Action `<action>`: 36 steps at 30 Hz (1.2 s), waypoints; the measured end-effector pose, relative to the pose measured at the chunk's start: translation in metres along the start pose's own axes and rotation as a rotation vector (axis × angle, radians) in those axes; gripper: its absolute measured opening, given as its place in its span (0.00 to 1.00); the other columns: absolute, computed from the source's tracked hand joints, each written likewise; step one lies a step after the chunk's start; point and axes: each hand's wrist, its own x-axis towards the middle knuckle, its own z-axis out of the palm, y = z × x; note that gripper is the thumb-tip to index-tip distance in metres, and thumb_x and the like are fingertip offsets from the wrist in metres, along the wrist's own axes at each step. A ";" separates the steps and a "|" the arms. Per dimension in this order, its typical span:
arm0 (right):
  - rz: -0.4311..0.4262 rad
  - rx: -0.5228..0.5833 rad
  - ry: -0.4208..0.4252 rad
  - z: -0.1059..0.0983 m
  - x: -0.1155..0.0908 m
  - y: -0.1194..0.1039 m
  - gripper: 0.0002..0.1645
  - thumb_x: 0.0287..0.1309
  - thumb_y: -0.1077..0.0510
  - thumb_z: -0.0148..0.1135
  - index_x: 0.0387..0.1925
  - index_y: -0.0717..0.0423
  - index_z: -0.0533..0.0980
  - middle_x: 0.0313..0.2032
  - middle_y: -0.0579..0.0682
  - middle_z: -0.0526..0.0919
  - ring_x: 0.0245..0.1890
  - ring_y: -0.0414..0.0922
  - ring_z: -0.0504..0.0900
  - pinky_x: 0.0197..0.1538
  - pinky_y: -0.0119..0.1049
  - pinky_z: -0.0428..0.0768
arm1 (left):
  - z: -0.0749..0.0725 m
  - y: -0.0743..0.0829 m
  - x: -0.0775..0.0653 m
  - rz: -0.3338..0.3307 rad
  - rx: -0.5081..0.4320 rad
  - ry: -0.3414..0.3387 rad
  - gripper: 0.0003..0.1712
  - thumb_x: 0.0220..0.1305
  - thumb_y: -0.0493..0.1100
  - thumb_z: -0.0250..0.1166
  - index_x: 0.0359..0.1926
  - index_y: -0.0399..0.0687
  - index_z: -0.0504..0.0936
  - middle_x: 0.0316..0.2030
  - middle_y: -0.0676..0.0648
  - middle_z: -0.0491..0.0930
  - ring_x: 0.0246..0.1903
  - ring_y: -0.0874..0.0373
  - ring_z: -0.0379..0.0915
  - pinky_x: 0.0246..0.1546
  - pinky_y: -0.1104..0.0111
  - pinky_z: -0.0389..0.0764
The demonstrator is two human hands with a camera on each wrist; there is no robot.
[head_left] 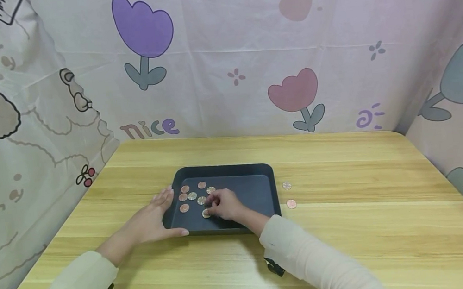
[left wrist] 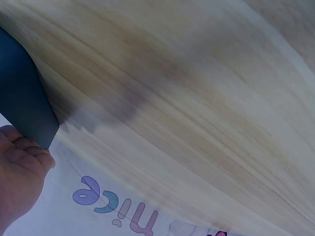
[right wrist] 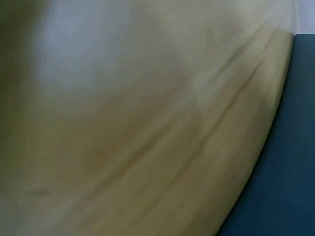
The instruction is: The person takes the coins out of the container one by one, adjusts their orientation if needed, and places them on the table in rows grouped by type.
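Note:
A dark rectangular baking tray (head_left: 257, 198) sits on the wooden table, with several copper- and gold-coloured coins lying in its left half. My left hand (head_left: 151, 219) is spread at the tray's left front corner; its fingers touch the left wall and its thumb reaches along the front edge. In the left wrist view, the fingertips of that hand (left wrist: 22, 167) lie against the outer wall of the tray (left wrist: 24, 83). Over the tray, my right hand (head_left: 226, 205) has curled fingers, with thumb and forefinger at a gold coin (head_left: 205, 214). The right wrist view does not show this hand.
Two loose coins lie on the table right of the tray: a silvery one (head_left: 287, 185) and a copper one (head_left: 291, 204). A printed cloth (head_left: 211, 21) hangs behind the table (head_left: 369, 224) and along both sides.

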 end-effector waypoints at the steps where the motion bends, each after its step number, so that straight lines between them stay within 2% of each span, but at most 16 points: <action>1: -0.002 -0.024 -0.005 0.000 0.000 0.000 0.10 0.47 0.63 0.69 0.34 0.62 0.81 0.15 0.42 0.69 0.15 0.34 0.66 0.23 0.23 0.65 | 0.000 0.000 0.000 0.000 -0.001 0.000 0.68 0.41 0.77 0.61 0.69 0.31 0.51 0.70 0.32 0.47 0.67 0.32 0.47 0.64 0.44 0.58; 5: -0.045 -0.131 -0.022 0.000 -0.001 -0.001 0.11 0.45 0.62 0.71 0.33 0.62 0.81 0.15 0.42 0.69 0.17 0.33 0.65 0.26 0.22 0.65 | 0.000 0.000 0.000 0.004 -0.004 0.004 0.68 0.42 0.77 0.61 0.69 0.31 0.51 0.70 0.32 0.47 0.68 0.33 0.47 0.64 0.44 0.58; 10: -0.087 -0.255 -0.042 0.001 -0.002 -0.004 0.09 0.48 0.60 0.69 0.32 0.60 0.79 0.16 0.43 0.70 0.18 0.33 0.65 0.26 0.24 0.66 | -0.001 0.000 0.001 0.010 -0.003 0.007 0.68 0.41 0.76 0.62 0.68 0.30 0.52 0.70 0.32 0.48 0.67 0.32 0.47 0.64 0.44 0.58; 14: -0.090 -0.305 -0.038 0.001 -0.003 -0.006 0.08 0.48 0.60 0.69 0.30 0.59 0.78 0.17 0.43 0.71 0.19 0.34 0.65 0.26 0.24 0.66 | 0.000 0.000 0.001 0.010 0.003 0.008 0.68 0.41 0.76 0.62 0.68 0.30 0.52 0.70 0.32 0.48 0.68 0.33 0.47 0.64 0.44 0.58; 19: -0.041 -0.205 0.003 0.000 -0.006 -0.005 0.09 0.49 0.62 0.68 0.24 0.61 0.75 0.17 0.44 0.70 0.18 0.35 0.65 0.25 0.24 0.65 | 0.001 0.000 0.000 0.004 0.008 0.003 0.68 0.41 0.77 0.61 0.69 0.31 0.51 0.70 0.32 0.47 0.68 0.33 0.46 0.64 0.44 0.57; 24: -0.018 -0.090 0.047 -0.005 -0.011 -0.005 0.10 0.54 0.64 0.63 0.20 0.64 0.77 0.18 0.51 0.78 0.16 0.35 0.67 0.22 0.24 0.66 | 0.001 0.000 0.000 0.003 0.014 0.003 0.68 0.41 0.77 0.61 0.69 0.31 0.51 0.70 0.32 0.47 0.68 0.33 0.46 0.64 0.44 0.58; 28: 0.039 -0.018 0.068 -0.011 -0.013 -0.003 0.11 0.56 0.64 0.61 0.20 0.66 0.79 0.20 0.55 0.81 0.15 0.36 0.67 0.21 0.24 0.65 | 0.001 0.000 0.000 0.001 0.013 0.003 0.68 0.41 0.77 0.61 0.69 0.31 0.51 0.70 0.32 0.47 0.67 0.32 0.46 0.64 0.43 0.58; 36: 0.189 0.144 0.095 -0.031 -0.019 -0.005 0.10 0.54 0.62 0.63 0.24 0.67 0.80 0.18 0.47 0.77 0.15 0.36 0.67 0.21 0.26 0.68 | 0.001 0.000 0.001 0.000 0.024 0.001 0.69 0.41 0.78 0.60 0.69 0.31 0.51 0.70 0.32 0.47 0.67 0.32 0.47 0.64 0.44 0.58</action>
